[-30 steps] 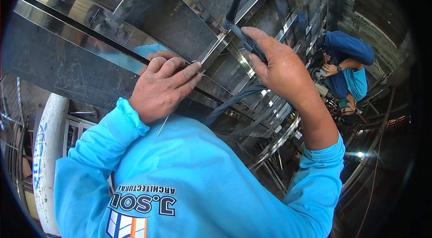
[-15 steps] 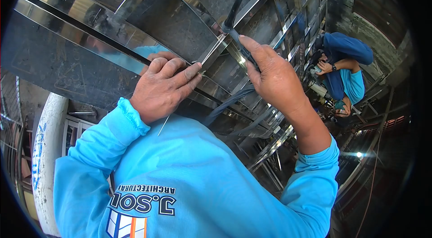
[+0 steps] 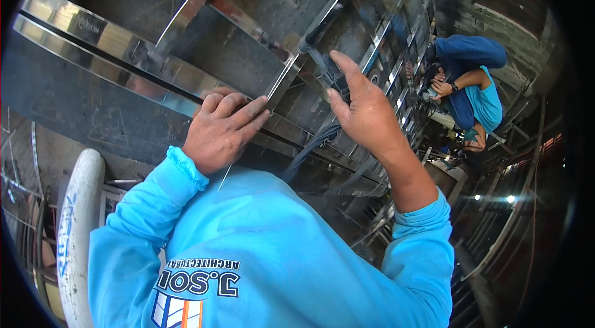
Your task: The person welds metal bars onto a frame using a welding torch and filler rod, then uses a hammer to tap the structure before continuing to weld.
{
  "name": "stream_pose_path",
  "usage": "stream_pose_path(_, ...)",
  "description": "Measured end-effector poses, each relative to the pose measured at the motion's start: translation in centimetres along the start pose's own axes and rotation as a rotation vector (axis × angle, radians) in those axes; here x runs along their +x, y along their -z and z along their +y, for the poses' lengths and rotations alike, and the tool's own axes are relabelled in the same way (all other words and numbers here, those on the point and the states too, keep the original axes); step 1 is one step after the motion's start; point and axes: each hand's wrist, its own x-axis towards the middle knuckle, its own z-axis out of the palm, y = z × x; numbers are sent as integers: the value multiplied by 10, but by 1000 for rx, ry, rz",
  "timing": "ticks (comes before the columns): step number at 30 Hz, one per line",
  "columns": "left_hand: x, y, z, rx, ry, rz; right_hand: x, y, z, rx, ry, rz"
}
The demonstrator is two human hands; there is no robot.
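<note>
My left hand (image 3: 226, 130) rests on the metal frame, its fingers pinching a thin metal rod (image 3: 280, 80). One end of the rod reaches a joint between bars; the other sticks out below the hand. In my right hand (image 3: 365, 108) is a dark welding torch (image 3: 322, 65), its head close to the rod's upper end. A black cable (image 3: 310, 148) hangs below the torch. Shiny flat bars (image 3: 111, 34) of the frame cross over a dark plate (image 3: 74, 102).
At the right a person (image 3: 480, 99) in a blue shirt and dark trousers crouches with hands together. A white, paint-marked pipe (image 3: 80, 229) stands at the lower left. More metal bars (image 3: 378, 43) form a grid toward the upper right.
The view has shifted slightly, so the frame and person appear moved left. The torch's head now lies lower and its dark tip is less raised. Both hands keep their hold.
</note>
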Motion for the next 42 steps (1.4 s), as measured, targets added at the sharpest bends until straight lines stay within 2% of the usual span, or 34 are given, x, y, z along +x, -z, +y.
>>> stream_pose_path(1,1,0,0,14,-19,16,-7,0,7,-5,10,63)
stream_pose_path(4,4,7,0,29,-59,-8,-36,7,20,194,-258,162)
stream_pose_path(9,2,1,-1,42,-55,28,-65,-5,88,427,-424,465)
stream_pose_path(10,1,-4,2,35,-23,55,-64,-2,93,594,-487,477)
stream_pose_path(13,2,-10,3,51,69,108,-52,-16,133,758,-444,629)
stream_pose_path(18,39,-28,24,254,33,76,-2,-56,183,1196,-350,801)
stream_pose_path(20,68,-46,29,310,8,58,25,-76,196,1244,-319,852)
stream_pose_path(22,99,-68,22,380,-38,21,44,-88,204,1269,-241,884)
stream_pose_path(27,180,-107,5,490,-92,-44,64,-101,209,1320,-302,850)
stream_pose_path(32,207,-112,-6,557,-90,-106,88,-133,202,1145,-192,1014)
stream_pose_path(36,205,-114,-15,547,-95,-22,75,-90,198,1457,-315,783)
stream_pose_path(42,220,-110,-10,514,-19,-100,92,-94,198,1477,-329,776)
